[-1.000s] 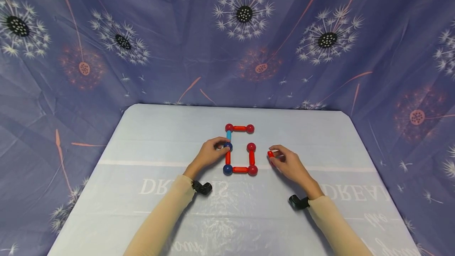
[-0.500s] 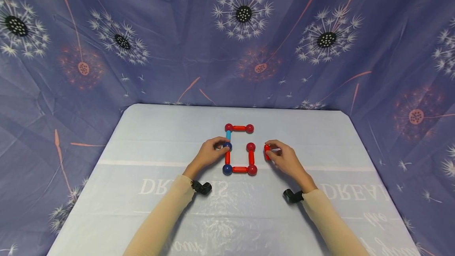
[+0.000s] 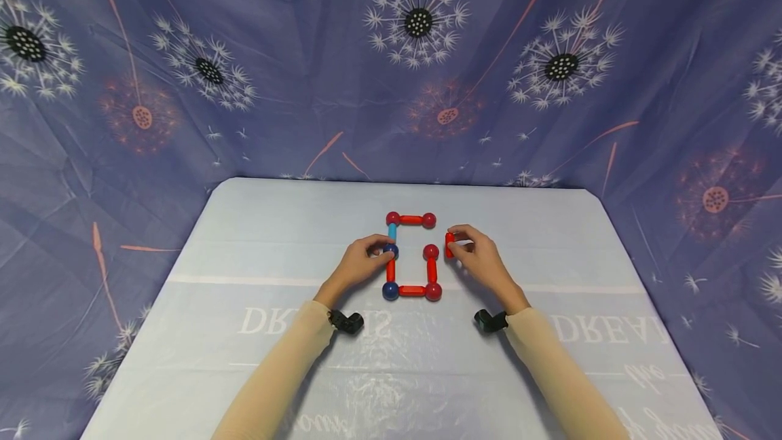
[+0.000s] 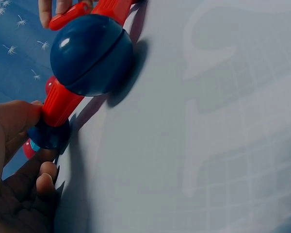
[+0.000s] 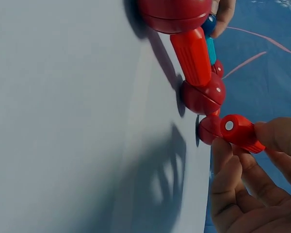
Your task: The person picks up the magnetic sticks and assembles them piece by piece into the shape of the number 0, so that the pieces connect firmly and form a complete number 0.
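Observation:
A chain of red, navy and light blue magnetic rods and balls lies on the table. My left hand pinches the middle navy ball, thumb and fingers on opposite sides. The light blue rod runs from that ball to the top red balls, joined by a red rod. My right hand pinches a loose red magnetic rod between thumb and fingers, just right of the right-side red ball. A pale magnet tip shows on one end. A gap separates this ball from the top right red ball.
The white table has a faint printed cover. A lower navy ball and a lower red ball form the near corners. Behind hangs a blue dandelion-print cloth. Both wrists wear small black cameras.
My right hand has moved left and away from me, bringing the red rod closer to the chain. The rod has turned more upright in the head view. My left hand stays put.

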The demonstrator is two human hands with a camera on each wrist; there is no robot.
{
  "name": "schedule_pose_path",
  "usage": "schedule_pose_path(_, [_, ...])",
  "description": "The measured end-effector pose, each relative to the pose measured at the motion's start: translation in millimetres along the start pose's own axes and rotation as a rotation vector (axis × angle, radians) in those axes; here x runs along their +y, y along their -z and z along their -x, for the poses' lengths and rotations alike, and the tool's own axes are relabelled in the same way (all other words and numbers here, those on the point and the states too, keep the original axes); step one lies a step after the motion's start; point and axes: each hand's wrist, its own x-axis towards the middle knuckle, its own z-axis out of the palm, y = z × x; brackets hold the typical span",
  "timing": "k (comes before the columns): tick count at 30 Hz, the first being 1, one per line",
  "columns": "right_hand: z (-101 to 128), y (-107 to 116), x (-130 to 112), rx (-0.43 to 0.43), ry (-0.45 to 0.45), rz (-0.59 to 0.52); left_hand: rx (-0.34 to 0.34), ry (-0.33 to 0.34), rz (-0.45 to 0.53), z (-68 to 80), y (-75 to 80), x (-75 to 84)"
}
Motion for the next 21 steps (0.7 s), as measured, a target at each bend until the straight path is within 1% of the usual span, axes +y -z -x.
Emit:
schedule_pose_path(12, [-27,-16,-2,0.051,0.010,-0.056,0.009,-0.003,0.006,-0.5,-0.7,0.2])
schedule_pose_path(21, [-36,-25,0,0.056,-0.007,-0.085,0.009,-0.007,0.016,-0.1,-0.7,1.3])
